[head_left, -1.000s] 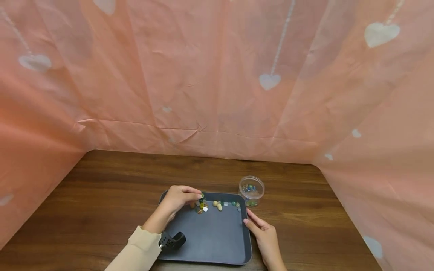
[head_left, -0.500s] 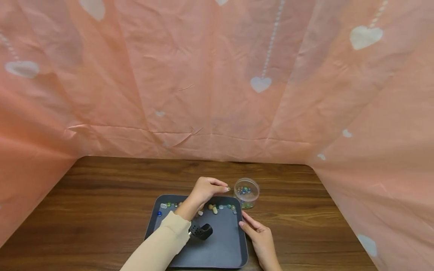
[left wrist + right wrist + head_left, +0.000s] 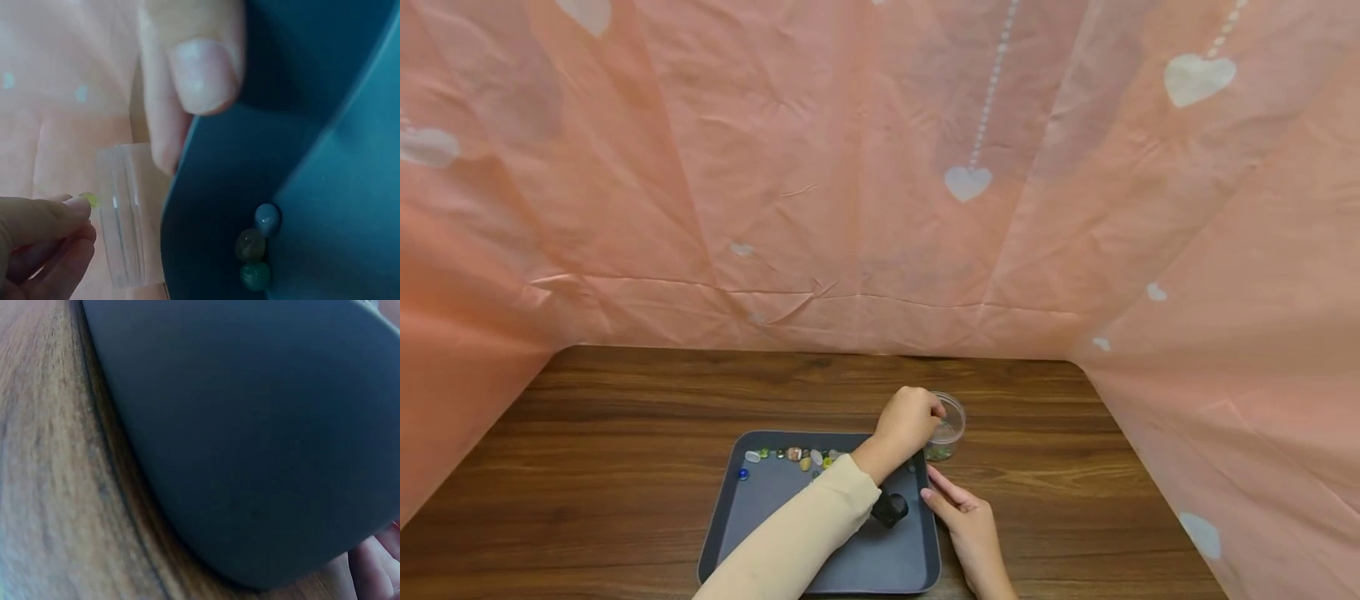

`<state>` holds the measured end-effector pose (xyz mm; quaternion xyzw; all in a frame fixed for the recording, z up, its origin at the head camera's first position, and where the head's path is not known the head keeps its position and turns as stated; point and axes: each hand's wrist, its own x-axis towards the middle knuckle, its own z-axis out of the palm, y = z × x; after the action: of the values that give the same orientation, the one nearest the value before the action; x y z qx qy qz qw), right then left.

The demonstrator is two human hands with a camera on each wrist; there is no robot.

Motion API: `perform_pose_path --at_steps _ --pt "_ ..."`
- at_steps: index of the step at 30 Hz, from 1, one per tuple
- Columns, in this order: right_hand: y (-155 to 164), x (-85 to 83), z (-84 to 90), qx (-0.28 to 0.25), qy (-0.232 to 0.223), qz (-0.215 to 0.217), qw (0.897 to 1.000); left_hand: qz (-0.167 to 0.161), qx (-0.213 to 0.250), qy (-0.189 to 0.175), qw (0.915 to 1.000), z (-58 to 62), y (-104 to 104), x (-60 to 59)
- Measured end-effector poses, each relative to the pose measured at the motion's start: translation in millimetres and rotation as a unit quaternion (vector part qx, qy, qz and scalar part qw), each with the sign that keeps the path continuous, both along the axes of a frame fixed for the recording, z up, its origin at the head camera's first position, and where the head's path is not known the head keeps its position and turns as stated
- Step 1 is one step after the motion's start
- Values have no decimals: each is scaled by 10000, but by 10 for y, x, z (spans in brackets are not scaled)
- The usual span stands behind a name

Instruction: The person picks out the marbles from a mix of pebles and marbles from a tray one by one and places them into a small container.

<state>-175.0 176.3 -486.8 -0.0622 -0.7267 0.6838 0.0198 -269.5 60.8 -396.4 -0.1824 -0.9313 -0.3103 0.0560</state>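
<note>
Wrist view: left hand (image 3: 37,234) pinches yellow-green bead (image 3: 89,199) | head view: hidden.

The left hand (image 3: 908,421) has moved. A second ago it was at the far left side of the tray (image 3: 820,567), picking among the little stones (image 3: 797,455). Then it lifted and went to the right with a small bead (image 3: 89,199) pinched in its fingertips (image 3: 74,209). Now it is right over the clear cup (image 3: 950,427) and hides part of it. The sleeve (image 3: 805,533) now lies across the tray, and it covers some stones near the right end. The stones on the left side, once hidden by the hand, can be seen now. The right hand (image 3: 964,523) has slid a little to the left along the tray's right edge.
</note>
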Motion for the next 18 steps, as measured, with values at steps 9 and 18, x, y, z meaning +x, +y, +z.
perform_pose_path --at_steps 9,18 --pt "-12 -25 -1 -168 109 108 9997 -96 -615 187 9979 -3 65 -10" --pt "-29 -21 5 -125 42 142 9998 -143 357 -30 9993 -37 -95 -15"
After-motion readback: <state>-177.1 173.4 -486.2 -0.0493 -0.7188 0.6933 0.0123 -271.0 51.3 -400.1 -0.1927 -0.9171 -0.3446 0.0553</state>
